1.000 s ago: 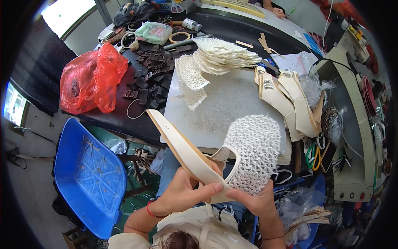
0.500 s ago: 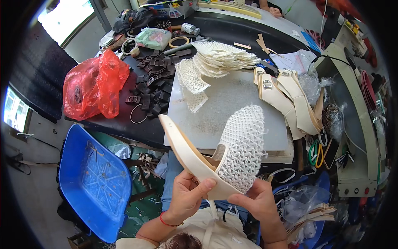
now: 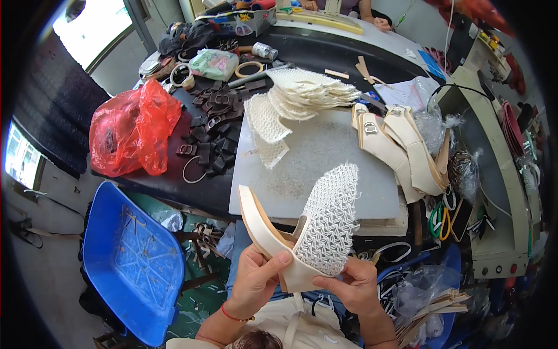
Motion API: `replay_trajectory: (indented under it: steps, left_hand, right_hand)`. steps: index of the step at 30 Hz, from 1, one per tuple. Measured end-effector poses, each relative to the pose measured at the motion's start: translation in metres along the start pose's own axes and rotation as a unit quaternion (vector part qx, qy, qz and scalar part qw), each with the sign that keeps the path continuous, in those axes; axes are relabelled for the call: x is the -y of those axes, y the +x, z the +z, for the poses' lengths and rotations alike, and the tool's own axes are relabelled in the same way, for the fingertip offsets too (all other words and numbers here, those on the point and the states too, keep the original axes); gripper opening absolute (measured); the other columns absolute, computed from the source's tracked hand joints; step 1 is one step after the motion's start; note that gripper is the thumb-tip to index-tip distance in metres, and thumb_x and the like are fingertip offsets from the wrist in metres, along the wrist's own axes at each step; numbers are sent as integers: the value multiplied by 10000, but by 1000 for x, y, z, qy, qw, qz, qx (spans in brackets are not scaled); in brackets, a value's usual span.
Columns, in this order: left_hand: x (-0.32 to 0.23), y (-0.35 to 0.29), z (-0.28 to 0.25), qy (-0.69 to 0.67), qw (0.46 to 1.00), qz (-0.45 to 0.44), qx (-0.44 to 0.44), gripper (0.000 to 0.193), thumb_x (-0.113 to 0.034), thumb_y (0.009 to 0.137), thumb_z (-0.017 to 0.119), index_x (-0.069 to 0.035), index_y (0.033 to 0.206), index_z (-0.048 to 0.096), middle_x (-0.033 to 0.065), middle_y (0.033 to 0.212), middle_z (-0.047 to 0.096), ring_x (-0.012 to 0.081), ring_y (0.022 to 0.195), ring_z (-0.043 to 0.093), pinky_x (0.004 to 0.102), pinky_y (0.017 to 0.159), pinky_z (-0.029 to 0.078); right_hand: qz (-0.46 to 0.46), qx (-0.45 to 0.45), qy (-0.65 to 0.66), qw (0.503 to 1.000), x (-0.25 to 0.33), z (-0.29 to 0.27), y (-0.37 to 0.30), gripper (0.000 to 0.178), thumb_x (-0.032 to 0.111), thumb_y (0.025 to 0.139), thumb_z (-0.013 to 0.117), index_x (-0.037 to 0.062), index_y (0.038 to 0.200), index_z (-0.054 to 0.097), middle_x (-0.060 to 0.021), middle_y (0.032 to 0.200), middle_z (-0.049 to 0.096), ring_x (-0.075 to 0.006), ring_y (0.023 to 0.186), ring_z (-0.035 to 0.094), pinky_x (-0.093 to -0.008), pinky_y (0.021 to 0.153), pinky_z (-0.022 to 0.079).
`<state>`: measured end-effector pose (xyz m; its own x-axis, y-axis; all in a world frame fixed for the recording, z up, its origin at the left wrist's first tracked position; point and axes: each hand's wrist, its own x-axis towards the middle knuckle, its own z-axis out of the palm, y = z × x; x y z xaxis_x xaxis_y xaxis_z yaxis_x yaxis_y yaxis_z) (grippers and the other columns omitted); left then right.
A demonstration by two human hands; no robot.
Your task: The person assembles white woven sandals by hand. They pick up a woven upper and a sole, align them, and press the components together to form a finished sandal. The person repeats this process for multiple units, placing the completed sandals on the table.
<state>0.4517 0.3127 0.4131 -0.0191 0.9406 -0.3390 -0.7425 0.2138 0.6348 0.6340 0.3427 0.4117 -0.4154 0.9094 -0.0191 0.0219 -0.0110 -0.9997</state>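
Above my lap, both hands hold a cream wedge sandal (image 3: 260, 224) at the near edge of the work board. My left hand (image 3: 254, 276) grips the sole's side, its thumb pressed on the cream edge. At the other side, my right hand (image 3: 351, 284) pinches the sandal's lower edge between thumb and fingers. A white woven upper piece (image 3: 328, 224) with frayed edges rises from the sandal, tilted up to the right. How it joins the sole underneath is hidden. More white woven pieces (image 3: 311, 92) lie stacked on the grey board (image 3: 325, 142) beyond.
Cream sandal parts with buckles (image 3: 386, 148) lie at the board's right. Dark buckled straps (image 3: 215, 128) and a red plastic bag (image 3: 135, 128) are on the left. A blue bin (image 3: 136, 256) stands below. Another person's hand (image 3: 381, 24) rests at the far table.
The sandal has come slightly nearer and turned, with its woven upper lower in view. Both hands keep their hold. The far person shows more now as the view shifted.
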Motion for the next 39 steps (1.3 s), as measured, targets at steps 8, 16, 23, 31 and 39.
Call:
replay_trajectory:
  steps: [8,16,23,31,39]
  left_hand:
    - [-74,47,53,222,905,254,260,267,-32,811,660,68,1049,592,143,1073,622,165,964,597,272,841,465]
    - [-139,215,71,638,690,330,92,542,-236,821,666,-22,1267,445,209,1173,556,292,1171,497,365,966,399]
    - [-121,311,38,843,491,142,167,836,-435,688,715,-84,1355,351,197,1383,366,382,1339,229,608,1045,138]
    - [-137,268,40,762,532,228,289,647,-275,793,663,-26,1325,392,170,1315,457,305,1195,459,395,990,364]
    - [-158,247,27,716,588,319,200,545,-149,773,678,-5,1256,470,137,1227,543,246,1127,529,343,952,416]
  right_hand:
    - [-329,-130,-296,887,98,-25,49,179,-34,719,702,-38,888,642,-153,828,653,-258,692,636,-299,617,492]
    - [-453,-282,-541,650,153,-192,318,209,136,807,615,-27,936,592,-196,818,607,-351,714,593,-383,626,446]
    - [-208,-171,-521,810,75,-189,295,308,230,795,645,-24,970,629,-203,866,634,-348,815,610,-380,744,476]
    - [-109,-222,-620,744,-10,-204,185,482,243,752,676,6,1149,538,-199,979,601,-355,903,570,-424,811,443]
    - [-106,-217,-559,793,-6,-216,176,573,170,725,688,4,1231,475,-223,1053,557,-376,993,538,-433,831,435]
